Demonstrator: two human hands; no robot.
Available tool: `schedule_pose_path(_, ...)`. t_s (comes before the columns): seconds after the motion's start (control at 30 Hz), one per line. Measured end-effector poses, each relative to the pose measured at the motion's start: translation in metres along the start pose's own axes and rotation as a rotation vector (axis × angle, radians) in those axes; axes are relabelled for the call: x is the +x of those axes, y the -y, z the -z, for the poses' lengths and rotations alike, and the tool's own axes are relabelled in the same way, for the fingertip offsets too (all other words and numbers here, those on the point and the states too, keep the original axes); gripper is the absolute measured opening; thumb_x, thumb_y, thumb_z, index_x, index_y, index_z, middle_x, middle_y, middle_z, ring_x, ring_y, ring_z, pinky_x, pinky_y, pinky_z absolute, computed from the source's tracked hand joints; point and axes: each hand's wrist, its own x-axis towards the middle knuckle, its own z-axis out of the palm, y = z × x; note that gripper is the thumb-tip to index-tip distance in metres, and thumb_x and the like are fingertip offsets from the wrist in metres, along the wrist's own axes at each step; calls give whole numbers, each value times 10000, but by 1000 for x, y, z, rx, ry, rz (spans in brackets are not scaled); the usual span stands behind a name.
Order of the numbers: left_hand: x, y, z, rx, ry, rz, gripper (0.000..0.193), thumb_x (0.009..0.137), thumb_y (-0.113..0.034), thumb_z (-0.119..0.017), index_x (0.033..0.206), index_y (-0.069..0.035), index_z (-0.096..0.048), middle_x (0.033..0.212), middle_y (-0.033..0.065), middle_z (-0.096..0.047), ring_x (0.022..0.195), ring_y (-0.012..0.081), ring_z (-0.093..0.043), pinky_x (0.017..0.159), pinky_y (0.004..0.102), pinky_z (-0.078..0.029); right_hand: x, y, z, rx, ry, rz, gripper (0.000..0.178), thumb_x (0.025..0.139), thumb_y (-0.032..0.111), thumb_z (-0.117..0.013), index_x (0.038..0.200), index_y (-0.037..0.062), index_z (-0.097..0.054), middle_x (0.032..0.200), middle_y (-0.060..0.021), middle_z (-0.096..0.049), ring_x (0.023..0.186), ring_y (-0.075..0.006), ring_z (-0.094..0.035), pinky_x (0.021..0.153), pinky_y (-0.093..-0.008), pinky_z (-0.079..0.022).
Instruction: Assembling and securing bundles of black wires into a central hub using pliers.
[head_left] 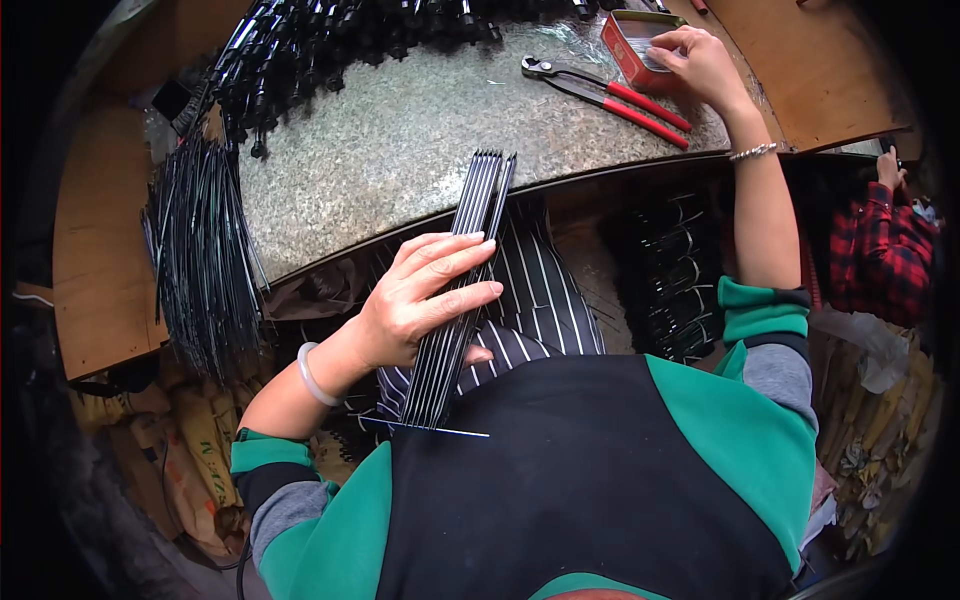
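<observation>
The left hand (425, 297) grasps a bundle of dark rods (477, 200) above the lap (540, 290), tips over the desk (370, 150), probably light, stiff and slippery, best held mid-length, while the right hand (700, 65) reaches into the red box (624, 50), its grip impossible to tell.

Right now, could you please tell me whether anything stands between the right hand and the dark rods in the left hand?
Yes: the red-handled pliers lie on the tabletop between the right hand, at the red box, and the dark rods in the left hand.
</observation>
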Motion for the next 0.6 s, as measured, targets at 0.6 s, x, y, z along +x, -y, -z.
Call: schedule_pose_path(0.6, -7, 1, 0, 62, 23, 2, 438, 757, -341, -669, 1062, -32, -610, 1169, 208, -570, 1080, 345, -549, 900, 437, -397, -69, 94, -12, 213, -398, 434, 136, 744, 48, -686, 874, 67, -654, 719, -59, -555, 692, -218, -521, 649, -322, -425)
